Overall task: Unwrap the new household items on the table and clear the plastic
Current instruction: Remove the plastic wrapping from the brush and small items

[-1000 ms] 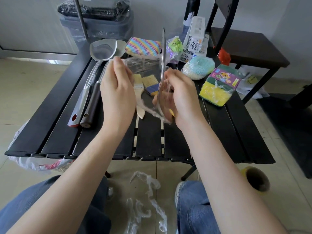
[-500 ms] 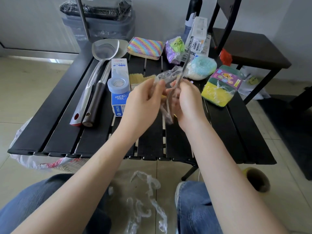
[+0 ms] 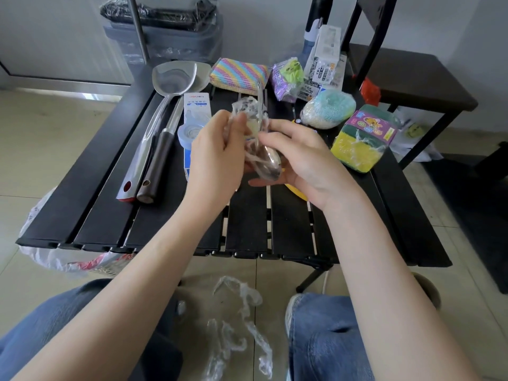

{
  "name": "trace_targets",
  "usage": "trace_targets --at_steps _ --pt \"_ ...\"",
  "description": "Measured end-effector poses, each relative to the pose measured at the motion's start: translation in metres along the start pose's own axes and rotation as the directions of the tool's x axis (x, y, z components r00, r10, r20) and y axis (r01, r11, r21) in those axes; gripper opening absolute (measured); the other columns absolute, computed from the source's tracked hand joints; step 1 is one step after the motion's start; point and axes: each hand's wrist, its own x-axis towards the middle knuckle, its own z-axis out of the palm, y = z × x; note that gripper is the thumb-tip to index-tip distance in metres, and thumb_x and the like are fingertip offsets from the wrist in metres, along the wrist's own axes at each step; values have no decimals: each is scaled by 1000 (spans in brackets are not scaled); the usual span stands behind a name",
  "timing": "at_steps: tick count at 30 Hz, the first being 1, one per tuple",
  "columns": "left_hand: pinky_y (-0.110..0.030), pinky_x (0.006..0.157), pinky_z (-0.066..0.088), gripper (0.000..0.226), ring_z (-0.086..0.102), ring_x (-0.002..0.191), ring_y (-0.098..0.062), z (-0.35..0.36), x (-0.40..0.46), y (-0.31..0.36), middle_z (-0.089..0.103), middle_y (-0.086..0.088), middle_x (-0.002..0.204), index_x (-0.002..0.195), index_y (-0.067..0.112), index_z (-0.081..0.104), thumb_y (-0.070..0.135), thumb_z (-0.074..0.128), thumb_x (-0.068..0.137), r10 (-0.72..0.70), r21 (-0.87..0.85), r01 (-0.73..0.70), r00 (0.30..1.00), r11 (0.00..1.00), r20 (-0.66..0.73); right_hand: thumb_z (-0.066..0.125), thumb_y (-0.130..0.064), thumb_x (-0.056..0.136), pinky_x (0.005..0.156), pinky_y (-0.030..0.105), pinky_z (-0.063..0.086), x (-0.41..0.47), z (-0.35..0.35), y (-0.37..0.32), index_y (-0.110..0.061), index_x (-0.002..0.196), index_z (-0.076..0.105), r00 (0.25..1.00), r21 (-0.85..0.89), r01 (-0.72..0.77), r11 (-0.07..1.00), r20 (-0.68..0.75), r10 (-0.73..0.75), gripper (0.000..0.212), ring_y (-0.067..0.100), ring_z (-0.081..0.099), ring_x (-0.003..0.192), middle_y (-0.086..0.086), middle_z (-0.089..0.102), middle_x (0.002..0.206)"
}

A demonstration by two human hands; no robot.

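Over the middle of the black slatted table I hold a metal spoon, bowl down, its handle pointing away from me. My right hand grips the bowl end. My left hand pinches the crumpled clear plastic wrap bunched along the spoon's handle. Still in wrapping on the right lie a yellow-green sponge pack, a blue-white scrubber ball and a purple-green packet.
Two spatulas lie at the table's left beside a blue-white tape package. A rainbow sponge and boxes sit at the back. Torn plastic lies on the floor between my knees. A dark chair stands right.
The spoon has tilted from upright toward lying away from me and dropped lower. My left hand has swung in from the left and gathered the flat wrap into a crumpled bunch.
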Motion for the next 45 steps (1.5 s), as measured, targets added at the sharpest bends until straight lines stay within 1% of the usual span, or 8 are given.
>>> trace_targets --at_steps 9,13,16,22,26,31,38,45 --pt "-18 45 42 33 49 43 -3 -22 17 10 51 10 49 73 15 54 21 41 102 -241 -368 278 960 888 144 32 7 97 56 34 57 5 -22 -1 -5 128 54 964 205 113 972 -260 -57 40 14 62 61 12 62 92" --pt "-27 59 41 33 48 61 -13 -9 8 6 46 -9 68 72 17 51 23 40 103 -172 -295 233 961 927 217 40 -16 101 69 40 53 5 -2 5 -12 105 65 990 47 33 998 -141 -26 26 20 65 74 7 66 80" --pt "-32 68 42 30 49 73 -19 -6 7 6 48 -13 79 78 15 53 24 40 103 -159 -318 238 953 918 256 50 -28 99 54 29 51 6 4 9 -11 102 64 996 -41 -2 999 -91 -2 21 12 61 60 -3 64 72" --pt "-27 64 49 27 54 75 -29 -1 3 11 54 -19 86 92 4 54 21 37 104 -156 -399 264 946 878 283 55 -34 94 77 32 55 12 13 19 -8 118 62 995 -1 39 999 -95 -39 35 19 69 90 9 71 104" --pt "-42 84 52 28 62 86 -24 -5 5 12 63 -14 93 90 11 55 24 35 104 -187 -535 326 936 779 299 44 -28 97 54 26 28 12 13 15 -8 97 51 989 16 50 999 -139 -47 21 10 39 52 1 51 68" --pt "-27 71 52 27 66 74 -11 -25 21 12 69 3 80 87 18 51 24 32 104 -259 -635 314 949 706 182 52 -17 95 47 22 23 11 -1 12 -14 92 54 979 103 47 994 -203 -26 5 8 29 46 1 47 64" --pt "-29 59 55 21 58 51 -9 -31 18 16 50 8 59 81 16 50 26 49 99 -223 -429 220 974 876 44 37 -23 105 52 24 39 10 -12 12 -8 89 63 967 25 103 994 -237 -94 34 11 48 52 -1 61 60" --pt "-16 37 23 30 28 39 -6 -29 11 19 51 -1 71 118 14 48 0 32 97 -244 -133 307 902 942 356 39 -30 104 84 8 38 6 -6 4 -30 77 64 886 -421 322 848 -181 -427 37 4 52 89 13 49 103"
